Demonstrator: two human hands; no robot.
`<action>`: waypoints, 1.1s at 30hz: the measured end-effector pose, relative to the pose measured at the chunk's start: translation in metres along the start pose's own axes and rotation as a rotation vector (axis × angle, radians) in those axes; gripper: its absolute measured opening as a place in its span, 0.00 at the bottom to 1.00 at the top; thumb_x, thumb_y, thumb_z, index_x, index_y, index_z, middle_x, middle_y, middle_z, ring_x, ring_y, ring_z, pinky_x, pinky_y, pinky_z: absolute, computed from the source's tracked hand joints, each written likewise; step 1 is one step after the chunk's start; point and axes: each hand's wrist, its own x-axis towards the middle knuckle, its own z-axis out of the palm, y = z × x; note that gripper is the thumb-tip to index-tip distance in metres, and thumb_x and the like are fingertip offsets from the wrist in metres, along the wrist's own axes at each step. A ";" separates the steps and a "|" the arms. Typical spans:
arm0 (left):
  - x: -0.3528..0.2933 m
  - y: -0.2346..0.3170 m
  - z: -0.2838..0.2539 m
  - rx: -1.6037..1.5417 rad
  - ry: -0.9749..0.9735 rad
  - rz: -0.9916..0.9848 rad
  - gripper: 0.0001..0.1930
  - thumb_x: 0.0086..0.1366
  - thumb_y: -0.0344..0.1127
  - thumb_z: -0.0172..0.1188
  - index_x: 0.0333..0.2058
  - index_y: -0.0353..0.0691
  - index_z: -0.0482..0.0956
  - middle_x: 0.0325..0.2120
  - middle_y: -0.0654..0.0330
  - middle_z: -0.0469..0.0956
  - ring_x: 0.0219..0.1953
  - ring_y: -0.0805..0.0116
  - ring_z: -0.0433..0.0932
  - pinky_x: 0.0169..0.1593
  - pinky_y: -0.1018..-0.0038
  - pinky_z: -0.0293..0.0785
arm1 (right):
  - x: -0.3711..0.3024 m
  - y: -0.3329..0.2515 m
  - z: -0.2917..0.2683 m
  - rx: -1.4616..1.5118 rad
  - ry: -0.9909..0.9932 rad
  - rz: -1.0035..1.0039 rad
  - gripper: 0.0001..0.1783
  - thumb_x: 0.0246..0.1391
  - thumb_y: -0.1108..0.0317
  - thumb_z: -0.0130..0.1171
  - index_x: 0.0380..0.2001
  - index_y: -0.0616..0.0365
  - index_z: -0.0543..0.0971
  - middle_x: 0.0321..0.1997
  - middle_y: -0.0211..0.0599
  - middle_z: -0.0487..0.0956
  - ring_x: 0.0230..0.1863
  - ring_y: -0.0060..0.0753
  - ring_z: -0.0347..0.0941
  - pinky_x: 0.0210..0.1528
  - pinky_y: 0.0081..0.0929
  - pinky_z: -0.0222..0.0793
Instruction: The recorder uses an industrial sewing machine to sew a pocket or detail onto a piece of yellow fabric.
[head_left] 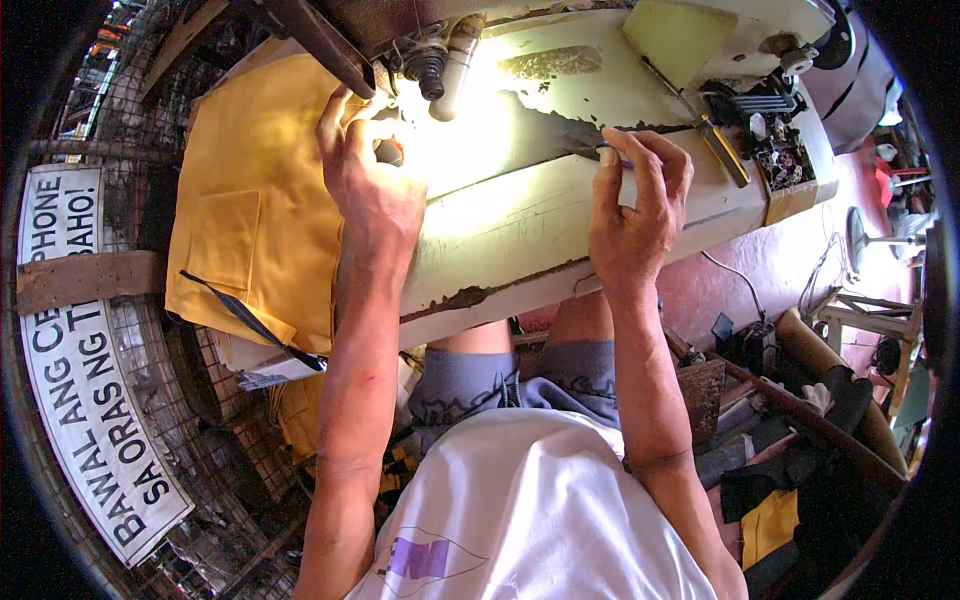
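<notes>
My left hand (375, 185) is up at the needle end of a sewing machine (430, 70), its fingers curled together. Bright light washes out the fingertips, so what they pinch is hard to make out. Yellow fabric (260, 170) with a sewn pocket and a dark strip lies to the left of this hand, over the table's left side. Over the right part of the worn white sewing table (510, 235), my right hand (640, 200) pinches a small blue-violet object between thumb and fingers. Its kind does not show.
A yellow-and-black handled screwdriver (724, 150) lies right of my right hand, near metal parts (788, 160). A lamp (458, 70) shines beside the needle area. Wire mesh with a white sign (90, 370) stands left. Fabric scraps (770, 525) and rolls clutter the lower right.
</notes>
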 end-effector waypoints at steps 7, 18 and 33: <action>0.005 0.005 -0.007 -0.037 -0.081 -0.060 0.09 0.54 0.26 0.64 0.36 0.35 0.78 0.44 0.48 0.78 0.50 0.51 0.74 0.50 0.63 0.74 | 0.014 -0.040 0.054 0.277 -0.196 0.048 0.10 0.48 0.77 0.60 0.36 0.60 0.78 0.38 0.46 0.77 0.38 0.45 0.76 0.41 0.35 0.73; 0.007 0.003 -0.003 -0.079 -0.038 -0.064 0.04 0.55 0.27 0.63 0.28 0.35 0.77 0.34 0.51 0.78 0.37 0.53 0.78 0.39 0.64 0.75 | 0.036 -0.040 0.116 0.603 -0.401 0.137 0.07 0.42 0.69 0.61 0.23 0.62 0.76 0.20 0.45 0.77 0.22 0.47 0.74 0.27 0.36 0.70; 0.004 -0.001 0.002 -0.091 -0.019 -0.128 0.07 0.59 0.32 0.61 0.33 0.34 0.79 0.36 0.50 0.77 0.37 0.55 0.78 0.40 0.65 0.75 | 0.034 -0.042 0.110 0.686 -0.475 0.157 0.10 0.45 0.63 0.60 0.27 0.59 0.78 0.25 0.44 0.80 0.27 0.49 0.77 0.32 0.38 0.73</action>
